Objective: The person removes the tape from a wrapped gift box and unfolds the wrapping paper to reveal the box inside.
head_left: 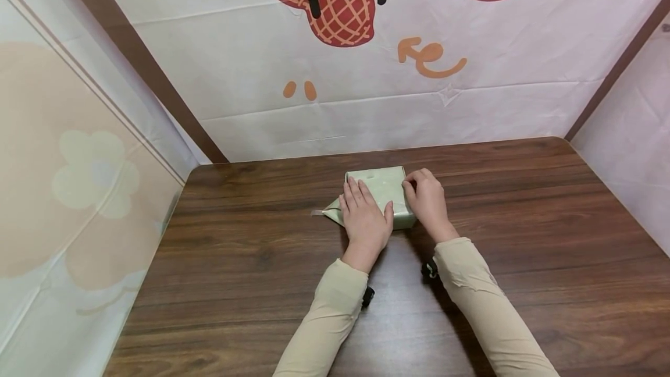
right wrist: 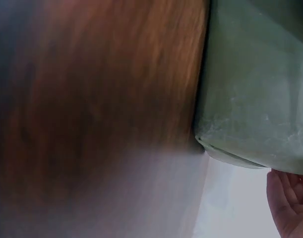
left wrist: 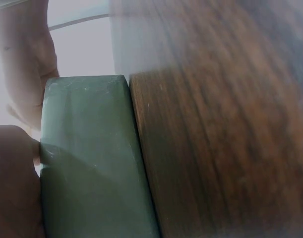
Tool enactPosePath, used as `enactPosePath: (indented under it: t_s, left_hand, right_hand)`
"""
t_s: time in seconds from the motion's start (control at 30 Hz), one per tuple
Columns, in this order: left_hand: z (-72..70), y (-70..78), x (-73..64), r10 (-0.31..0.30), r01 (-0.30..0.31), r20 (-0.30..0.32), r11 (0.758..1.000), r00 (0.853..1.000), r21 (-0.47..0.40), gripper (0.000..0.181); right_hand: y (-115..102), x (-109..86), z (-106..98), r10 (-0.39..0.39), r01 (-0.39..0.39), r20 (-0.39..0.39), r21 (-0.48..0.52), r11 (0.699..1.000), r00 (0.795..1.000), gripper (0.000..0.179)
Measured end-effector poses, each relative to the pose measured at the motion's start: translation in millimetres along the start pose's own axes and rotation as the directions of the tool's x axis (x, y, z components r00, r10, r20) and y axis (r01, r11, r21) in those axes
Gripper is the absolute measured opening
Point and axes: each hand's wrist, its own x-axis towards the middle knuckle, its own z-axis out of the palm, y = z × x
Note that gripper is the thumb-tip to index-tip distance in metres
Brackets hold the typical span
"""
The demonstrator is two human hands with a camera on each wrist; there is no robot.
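Note:
A box wrapped in pale green paper lies on the dark wooden table. My left hand rests flat on its top with straight fingers, its thumb near the front edge in the left wrist view. From the box's left end sticks out a pointed paper flap, with a short strip of clear tape at its tip. My right hand touches the box's upper right edge with bent fingers and thumb. Whether it pinches anything there is hidden. The right wrist view shows its fingers against the box end.
The wooden table spreads around the box, its far edge close to a printed white cloth wall. More cloth hangs at the left and right sides. A small black device is on the right wrist.

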Motion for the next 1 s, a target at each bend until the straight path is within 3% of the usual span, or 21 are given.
enactPosePath:
  t_s: [0.33, 0.73, 0.87, 1.0]
  left_hand:
    - [0.9, 0.2, 0.6, 0.007, -0.007, -0.013, 1.0, 1.0, -0.001, 0.078]
    - [3.3, -0.4, 2.3, 0.004, -0.004, -0.022, 1.0, 1.0, -0.005, 0.078]
    - [2.9, -0.1, 1.8, 0.008, -0.009, -0.035, 1.0, 0.999, -0.006, 0.078]
    - [2.5, 0.2, 1.8, 0.009, -0.009, -0.04, 1.0, 0.999, -0.009, 0.077]
  right_hand:
    - [8, -3.9, -1, 0.194, -0.177, -0.062, 0.205, 0.962, 0.979, 0.008]
    - [9, -6.1, 0, 0.304, -0.265, -0.069, 0.338, 0.903, 0.95, 0.009]
    - [11, -6.3, 2, 0.362, -0.297, -0.056, 0.462, 0.836, 0.931, 0.01]
    - [15, -6.5, 4, 0.437, -0.329, -0.034, 0.607, 0.724, 0.899, 0.011]
